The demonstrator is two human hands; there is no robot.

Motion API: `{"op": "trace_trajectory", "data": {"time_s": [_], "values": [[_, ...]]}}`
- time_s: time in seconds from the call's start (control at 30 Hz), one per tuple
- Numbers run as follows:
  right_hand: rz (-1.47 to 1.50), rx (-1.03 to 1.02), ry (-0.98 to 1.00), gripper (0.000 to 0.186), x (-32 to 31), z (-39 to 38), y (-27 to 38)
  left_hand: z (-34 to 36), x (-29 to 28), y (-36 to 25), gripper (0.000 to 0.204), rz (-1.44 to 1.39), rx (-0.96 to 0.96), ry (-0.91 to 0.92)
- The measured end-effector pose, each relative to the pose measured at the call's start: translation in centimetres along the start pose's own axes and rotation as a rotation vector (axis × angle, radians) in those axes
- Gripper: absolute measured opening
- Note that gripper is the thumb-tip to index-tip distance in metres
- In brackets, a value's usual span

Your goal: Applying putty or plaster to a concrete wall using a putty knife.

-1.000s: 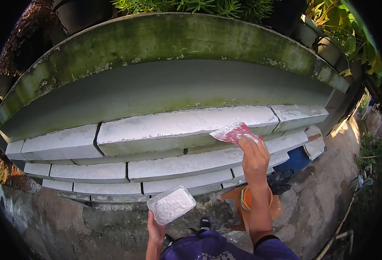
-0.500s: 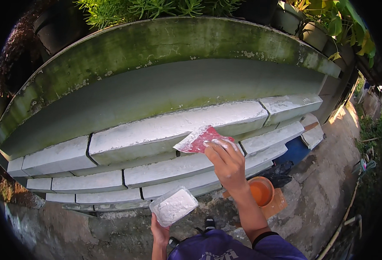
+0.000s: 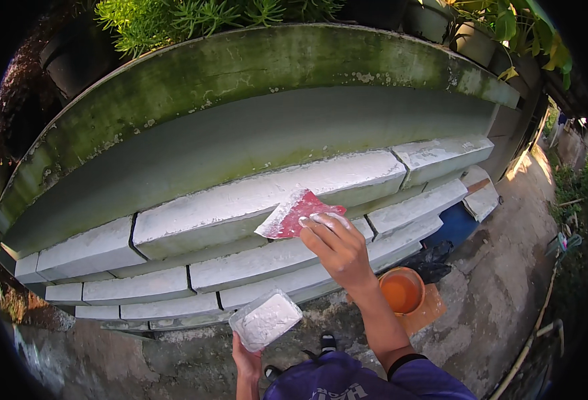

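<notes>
My right hand (image 3: 337,250) grips a red putty scraper (image 3: 296,217) whose wide edge is smeared with white paste; white also coats the fingertips. The blade hangs in front of the upper ledge (image 3: 254,193), which has a wet-looking white coat on its top face; whether it touches cannot be told. Lower and to the left, my left hand (image 3: 246,357) holds up a clear plastic tub (image 3: 267,320) filled with white paste. Its fingers are partly hidden behind the tub.
Stepped concrete ledges (image 3: 134,290) run below a mossy wall (image 3: 240,63) topped with potted plants (image 3: 194,17). An orange bucket (image 3: 400,292) stands on a board at right, near a black plastic bag (image 3: 434,263) and a blue container (image 3: 457,227).
My right hand and the scraper have shifted slightly left in the view. The tub stays almost in place in my left hand. The whole view has tilted a little.
</notes>
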State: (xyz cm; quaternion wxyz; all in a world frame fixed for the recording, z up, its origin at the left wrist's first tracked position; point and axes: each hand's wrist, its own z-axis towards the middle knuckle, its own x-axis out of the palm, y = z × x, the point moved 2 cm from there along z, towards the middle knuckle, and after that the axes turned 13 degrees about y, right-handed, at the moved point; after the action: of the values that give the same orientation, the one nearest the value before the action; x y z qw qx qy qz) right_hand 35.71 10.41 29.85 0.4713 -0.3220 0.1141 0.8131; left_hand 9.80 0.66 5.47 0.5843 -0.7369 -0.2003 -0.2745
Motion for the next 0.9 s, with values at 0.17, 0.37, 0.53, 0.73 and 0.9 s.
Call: {"op": "trace_trajectory", "data": {"time_s": [0.17, 0.37, 0.53, 0.73, 0.9], "values": [[-0.117, 0.091, -0.037, 0.026, -2.6, -1.9, -3.3, -0.1, -0.5, 0.3, 0.061, -0.015, 0.053, -0.061], [-0.207, 0.131, -0.16, 0.028, -2.8, -2.0, -6.8, 0.1, 0.4, 0.1, 0.064, -0.014, 0.037, -0.031], [-0.061, 0.12, -0.094, 0.029, -2.4, -2.0, -6.1, 0.2, 0.1, 0.4, 0.063, 0.014, 0.022, -0.024], [-0.131, 0.132, -0.188, 0.027, -3.8, -2.0, -8.2, 0.8, 1.6, 0.7, 0.062, 0.015, 0.02, -0.032], [0.077, 0.182, -0.075, 0.027, -3.0, -1.9, -8.0, 1.1, 1.4, 1.4, 0.063, 0.027, 0.044, -0.037]]}}
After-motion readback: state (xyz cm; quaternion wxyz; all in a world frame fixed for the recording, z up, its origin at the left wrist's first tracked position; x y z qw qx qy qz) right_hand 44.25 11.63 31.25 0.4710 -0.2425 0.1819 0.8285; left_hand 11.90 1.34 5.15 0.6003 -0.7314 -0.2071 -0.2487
